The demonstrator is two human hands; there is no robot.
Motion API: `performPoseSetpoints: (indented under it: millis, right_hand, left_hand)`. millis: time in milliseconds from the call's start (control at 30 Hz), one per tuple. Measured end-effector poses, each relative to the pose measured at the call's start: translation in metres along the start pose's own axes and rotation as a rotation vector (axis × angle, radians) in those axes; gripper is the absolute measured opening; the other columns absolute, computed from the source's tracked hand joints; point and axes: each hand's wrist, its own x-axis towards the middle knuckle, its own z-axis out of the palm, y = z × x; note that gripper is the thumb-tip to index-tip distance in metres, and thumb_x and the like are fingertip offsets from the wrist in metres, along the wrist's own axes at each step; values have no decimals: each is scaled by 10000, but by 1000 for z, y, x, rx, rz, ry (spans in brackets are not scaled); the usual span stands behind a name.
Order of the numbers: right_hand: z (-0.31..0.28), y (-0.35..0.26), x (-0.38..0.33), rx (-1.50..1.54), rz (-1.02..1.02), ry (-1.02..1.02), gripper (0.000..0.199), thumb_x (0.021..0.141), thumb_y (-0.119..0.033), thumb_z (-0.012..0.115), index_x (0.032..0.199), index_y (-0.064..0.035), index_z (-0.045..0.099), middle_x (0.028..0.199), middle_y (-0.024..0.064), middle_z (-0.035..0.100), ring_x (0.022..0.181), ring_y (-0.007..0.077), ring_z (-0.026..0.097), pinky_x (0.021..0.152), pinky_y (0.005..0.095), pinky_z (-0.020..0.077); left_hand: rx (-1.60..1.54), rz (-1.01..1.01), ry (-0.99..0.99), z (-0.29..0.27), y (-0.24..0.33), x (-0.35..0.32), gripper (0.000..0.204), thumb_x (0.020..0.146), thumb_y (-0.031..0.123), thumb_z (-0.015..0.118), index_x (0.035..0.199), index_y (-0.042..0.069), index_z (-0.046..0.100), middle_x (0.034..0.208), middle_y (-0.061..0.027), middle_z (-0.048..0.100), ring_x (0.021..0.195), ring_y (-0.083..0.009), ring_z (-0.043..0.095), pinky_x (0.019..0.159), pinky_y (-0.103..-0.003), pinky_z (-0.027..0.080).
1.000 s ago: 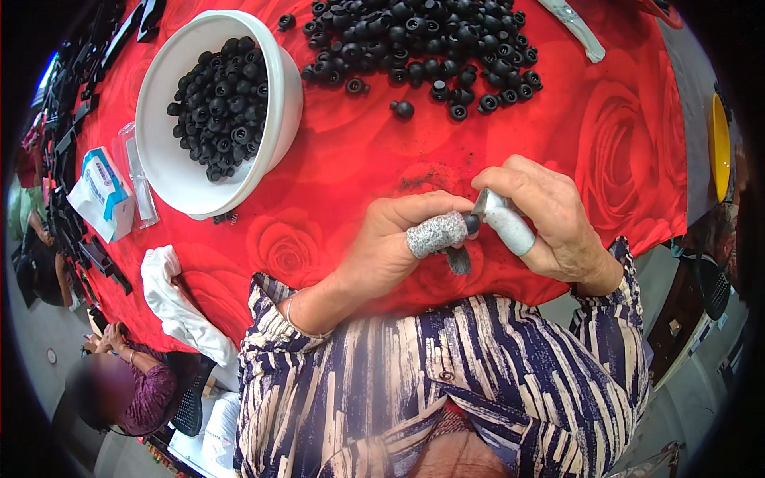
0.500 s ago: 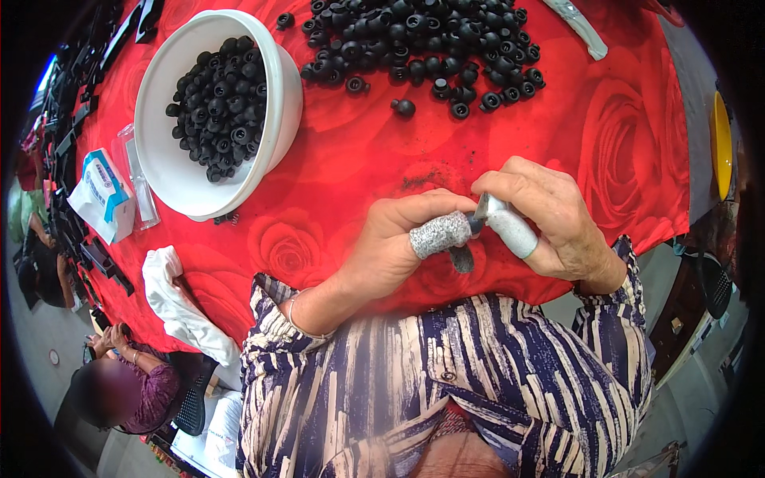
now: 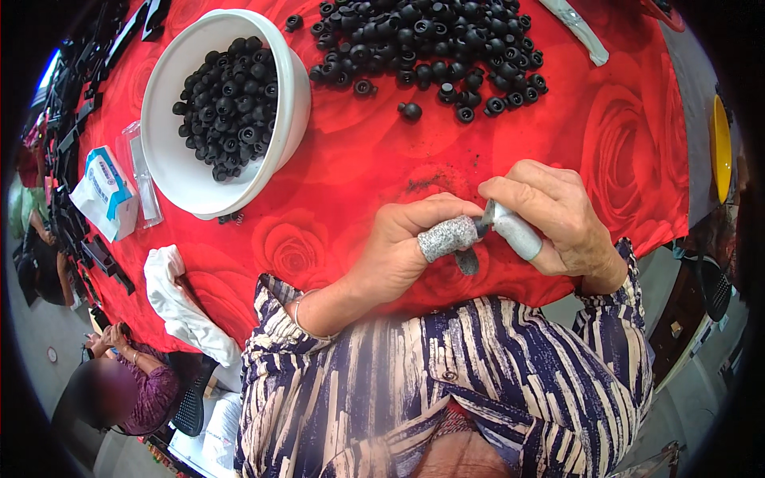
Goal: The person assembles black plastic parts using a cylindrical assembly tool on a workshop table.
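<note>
Almost nothing has shifted since the earlier frame: my two hands stay where they were, pressed together at the near edge of the red rose-patterned tablecloth (image 3: 621,135), only a touch tighter. My left hand (image 3: 406,247) is curled, its thumb wrapped in a grey speckled finger guard (image 3: 448,237), and it pinches a small black rubber part (image 3: 468,260) that hangs just under the thumb. My right hand (image 3: 550,219) is closed around a small grey-handled tool (image 3: 514,231) whose tip meets the part right where the hands touch. Taking the white bowl (image 3: 179,171) as my landmark: it sits well away from the hands, up and to their left, holding black rubber caps (image 3: 227,107). A loose pile of the same black caps (image 3: 430,40) spreads just right of the bowl, with one stray cap (image 3: 410,111) between pile and hands. Left of the bowl lies a blue-and-white packet (image 3: 103,191), and below the bowl a crumpled white cloth (image 3: 179,303) droops over the table edge. Another person sits further below that, beside the table.
</note>
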Motion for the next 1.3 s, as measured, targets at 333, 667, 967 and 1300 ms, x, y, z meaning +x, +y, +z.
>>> performPoseSetpoints:
  millis: [333, 667, 967, 1300]
  right_hand:
    - [8, -3, 0, -62, -111, 238, 402, 641, -71, 740, 1001, 39, 601, 762, 95, 580, 558, 197, 533, 472, 317, 426]
    - [32, -1, 0, -275, -307, 355, 471, 563, -75, 687, 1012, 37, 599, 684, 30, 501, 506, 151, 461, 430, 296, 349]
    - [26, -1, 6, -54, -360, 289, 392, 673, -64, 700, 1042, 38, 613, 652, 25, 496, 482, 152, 443, 427, 283, 344]
    - [12, 2, -6, 50, -124, 431, 454, 688, 42, 649, 1127, 63, 539, 659, 67, 474, 508, 144, 441, 446, 272, 345]
  left_hand:
    - [-232, -11, -5, -9, 0, 3, 226, 880, 68, 597, 1086, -19, 627, 963, -64, 636, 844, -112, 586, 760, -227, 471]
    - [-250, 11, -16, -4, -6, 3, 195, 871, 61, 601, 1044, -21, 639, 972, -59, 624, 862, -141, 601, 744, -254, 497]
    - [-132, -35, -42, -3, 0, 2, 195, 885, 94, 598, 1052, 1, 638, 890, -59, 633, 820, -138, 610, 689, -274, 527]
    - [1184, 1051, 806, 4, 103, -37, 257, 771, -3, 685, 1027, 0, 659, 928, -100, 664, 811, -160, 638, 715, -283, 514]
